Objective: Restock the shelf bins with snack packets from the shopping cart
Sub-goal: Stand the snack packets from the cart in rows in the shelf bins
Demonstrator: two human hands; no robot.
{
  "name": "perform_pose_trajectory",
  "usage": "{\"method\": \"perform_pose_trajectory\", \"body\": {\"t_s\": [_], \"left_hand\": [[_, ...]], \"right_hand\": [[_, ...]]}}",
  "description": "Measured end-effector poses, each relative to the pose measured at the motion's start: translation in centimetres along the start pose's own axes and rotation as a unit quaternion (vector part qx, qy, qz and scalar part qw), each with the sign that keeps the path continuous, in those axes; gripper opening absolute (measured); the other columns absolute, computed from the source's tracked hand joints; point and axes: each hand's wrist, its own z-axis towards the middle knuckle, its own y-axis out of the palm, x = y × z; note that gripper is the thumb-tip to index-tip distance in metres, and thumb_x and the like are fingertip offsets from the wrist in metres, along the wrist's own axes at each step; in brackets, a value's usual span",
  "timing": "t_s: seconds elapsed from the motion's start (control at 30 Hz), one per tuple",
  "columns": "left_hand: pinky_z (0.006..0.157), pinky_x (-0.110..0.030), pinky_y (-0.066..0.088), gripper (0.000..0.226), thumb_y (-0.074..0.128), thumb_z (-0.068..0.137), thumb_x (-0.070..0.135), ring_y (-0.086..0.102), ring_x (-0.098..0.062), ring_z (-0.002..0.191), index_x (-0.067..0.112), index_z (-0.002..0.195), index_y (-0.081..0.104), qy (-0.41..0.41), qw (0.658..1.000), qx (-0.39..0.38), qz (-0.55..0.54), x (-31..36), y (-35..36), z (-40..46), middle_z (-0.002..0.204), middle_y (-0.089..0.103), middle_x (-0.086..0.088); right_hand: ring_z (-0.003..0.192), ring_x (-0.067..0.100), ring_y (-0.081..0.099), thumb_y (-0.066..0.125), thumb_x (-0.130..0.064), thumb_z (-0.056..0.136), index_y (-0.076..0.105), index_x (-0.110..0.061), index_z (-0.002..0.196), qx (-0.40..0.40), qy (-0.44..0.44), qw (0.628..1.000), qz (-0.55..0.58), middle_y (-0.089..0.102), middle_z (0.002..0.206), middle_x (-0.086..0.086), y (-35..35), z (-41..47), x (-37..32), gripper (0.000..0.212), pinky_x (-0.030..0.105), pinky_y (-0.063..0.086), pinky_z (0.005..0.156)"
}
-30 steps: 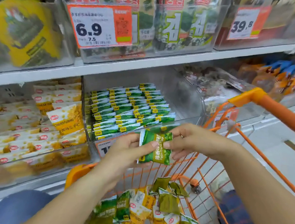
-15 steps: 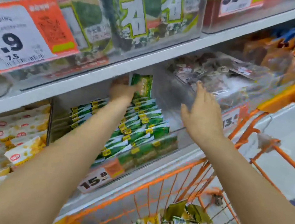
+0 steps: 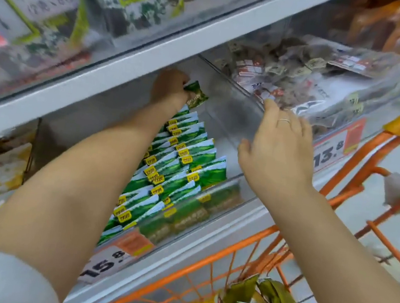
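Green crinkled packet (image 3: 195,95), yellow label.

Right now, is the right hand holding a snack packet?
No: the right hand is open by the clear bin wall, while the left hand grips the green packet.

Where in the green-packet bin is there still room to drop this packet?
Bare room lies along the clear bin's right wall, beside the green packet rows, and at the back where the left hand holds the green packet. The rows themselves are crowded.
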Motion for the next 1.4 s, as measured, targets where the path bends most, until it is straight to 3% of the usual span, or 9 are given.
{"method": "perform_pose_trajectory", "body": {"t_s": [0.13,0.3,0.47,0.63,0.77,0.97,1.1,1.27,1.4], "left_hand": [[0.085,-0.034,0.045,0.045,0.075,0.083,0.028,0.057,-0.034,0.11,0.005,0.119,0.06,0.046,0.99,-0.066,0.116,1.1,0.7,0.8,0.122,0.06,-0.018],[0.063,-0.029,0.038,0.025,0.066,0.09,0.015,0.061,-0.032,0.088,0.001,0.075,0.05,0.062,0.975,-0.105,0.184,1.7,1.7,0.5,0.104,0.066,-0.02],[0.082,-0.039,0.05,0.025,0.061,0.092,0.03,0.06,-0.033,0.1,0.008,0.105,0.061,0.126,0.987,0.026,0.093,2.0,-0.3,-1.6,0.11,0.063,-0.015],[0.066,-0.034,0.035,0.052,0.03,0.1,0.05,0.047,-0.029,0.075,0.021,0.057,0.038,0.243,0.921,-0.206,0.224,2.8,0.4,-6.4,0.072,0.053,-0.016],[0.081,-0.034,0.035,0.058,0.018,0.096,0.064,0.048,-0.03,0.102,0.02,0.088,0.055,0.181,0.893,-0.27,0.311,2.7,0.4,-5.9,0.091,0.05,-0.012],[0.086,-0.039,0.047,0.037,0.041,0.097,0.044,0.06,-0.031,0.099,0.019,0.105,0.067,0.258,0.945,-0.12,0.159,2.9,-3.9,-11.4,0.101,0.067,-0.011],[0.068,-0.038,0.049,0.036,0.038,0.092,0.045,0.062,-0.031,0.088,0.022,0.094,0.066,0.267,0.961,-0.036,0.062,2.5,-7.7,-23.0,0.087,0.069,-0.006],[0.061,-0.032,0.038,0.032,0.04,0.094,0.038,0.063,-0.027,0.071,0.022,0.077,0.061,0.264,0.953,-0.137,0.062,2.3,-6.9,-32.8,0.068,0.065,-0.004],[0.056,-0.027,0.041,0.033,0.044,0.085,0.031,0.057,-0.022,0.05,0.022,0.055,0.054,0.339,0.937,-0.039,0.074,2.2,-4.6,-34.7,0.048,0.055,0.002]], "right_hand": [[0.14,0.029,0.026,0.049,-0.026,0.092,0.015,-0.005,0.148,-0.005,-0.002,1.0,0.008,0.039,0.145,0.015,0.0,0.0,-0.1,0.069,0.041,0.01,0.117],[0.14,0.029,0.024,0.05,-0.029,0.093,0.011,-0.005,0.149,-0.01,0.0,1.0,0.013,0.037,0.145,0.016,-0.2,-0.1,-0.1,0.072,0.041,0.009,0.117],[0.14,0.029,0.025,0.051,-0.028,0.092,0.013,-0.005,0.149,-0.004,-0.002,1.0,0.023,0.039,0.144,0.016,0.0,-0.1,0.0,0.072,0.041,0.009,0.118],[0.14,0.029,0.025,0.051,-0.027,0.092,0.014,-0.005,0.149,-0.005,-0.001,1.0,0.029,0.039,0.144,0.015,-0.1,-0.3,-0.1,0.072,0.04,0.008,0.117],[0.143,0.027,0.02,0.051,-0.03,0.093,0.01,-0.007,0.15,-0.017,-0.001,0.999,0.035,0.034,0.149,0.014,-0.2,-0.2,0.1,0.074,0.039,0.007,0.118],[0.133,0.026,0.037,0.054,-0.022,0.094,0.05,-0.013,0.133,0.029,-0.105,0.981,0.163,0.044,0.141,0.009,-2.7,-3.3,-0.2,0.04,0.033,0.029,0.105],[0.089,0.021,0.062,0.049,-0.033,0.091,0.069,-0.016,0.096,0.092,-0.164,0.958,0.214,0.066,0.095,0.0,-5.0,-8.9,-0.4,0.027,0.037,0.049,0.072],[0.079,0.025,0.063,0.047,-0.048,0.093,0.063,-0.021,0.08,-0.152,-0.197,0.968,0.044,0.059,0.069,-0.005,-5.1,-13.3,0.3,0.033,0.03,0.036,0.059],[0.102,0.028,0.06,0.051,-0.049,0.092,0.062,-0.012,0.108,-0.437,-0.2,0.852,-0.207,0.064,0.106,0.009,-0.8,-15.2,1.1,0.041,0.032,0.045,0.074]]}}
